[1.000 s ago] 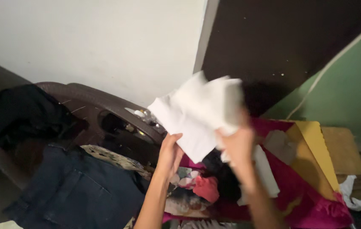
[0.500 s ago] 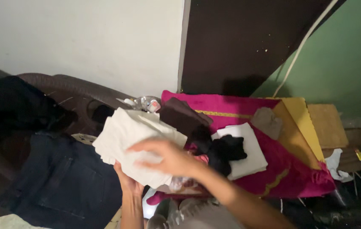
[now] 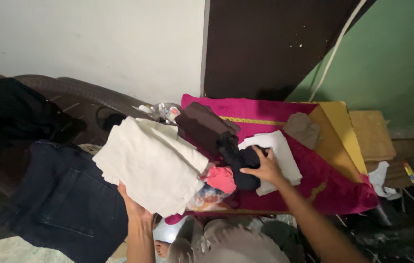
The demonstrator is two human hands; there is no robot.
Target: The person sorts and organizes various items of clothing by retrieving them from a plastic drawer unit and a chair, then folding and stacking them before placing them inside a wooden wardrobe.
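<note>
A folded white cloth (image 3: 151,163) rests flat on my left hand (image 3: 134,207), which supports it from underneath at lower centre. My right hand (image 3: 261,168) lies on a black garment (image 3: 238,160) that sits on the magenta cloth (image 3: 324,187), its fingers curled over the black fabric. Beside that black garment lies a folded white piece (image 3: 280,151). A dark brown folded garment (image 3: 203,125) and a small pink piece (image 3: 221,179) lie close by.
Dark blue jeans (image 3: 66,199) and a black garment (image 3: 12,114) hang over a brown plastic chair (image 3: 88,97) at left. A grey-brown cloth (image 3: 303,129), yellow fabric (image 3: 341,131) and a cardboard sheet (image 3: 371,134) lie at right. Wall behind.
My right hand left the white cloth and reached right onto the black garment. The white cloth came down from held up to lying folded on my left hand.
</note>
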